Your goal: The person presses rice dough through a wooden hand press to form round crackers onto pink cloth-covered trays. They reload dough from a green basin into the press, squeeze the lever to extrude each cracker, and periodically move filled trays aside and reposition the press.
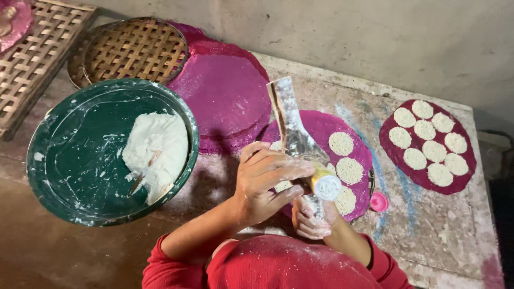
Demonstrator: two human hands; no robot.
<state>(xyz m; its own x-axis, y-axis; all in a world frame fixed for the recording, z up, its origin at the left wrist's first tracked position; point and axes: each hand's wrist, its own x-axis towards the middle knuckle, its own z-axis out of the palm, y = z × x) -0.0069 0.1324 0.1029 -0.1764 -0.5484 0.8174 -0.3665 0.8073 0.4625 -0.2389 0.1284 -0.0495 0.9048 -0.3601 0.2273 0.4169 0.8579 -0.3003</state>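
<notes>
Rough, flour-dusted table (428, 235) fills the view below a bare grey wall; nearest, the right hand (313, 217) curls under the press tool (300, 144), fingers clenched about its lower part; the left hand (265, 179) grasps its yellow-capped handle over the near purple mat (326, 126); the tool looks stiff, flour-slick, best held at the handle; left sits a green bowl (69, 160) of soft white dough (158, 147); far right, another mat (391, 142) bears fragile white discs (428, 144); woven trays (134, 48) lie farthest.
</notes>
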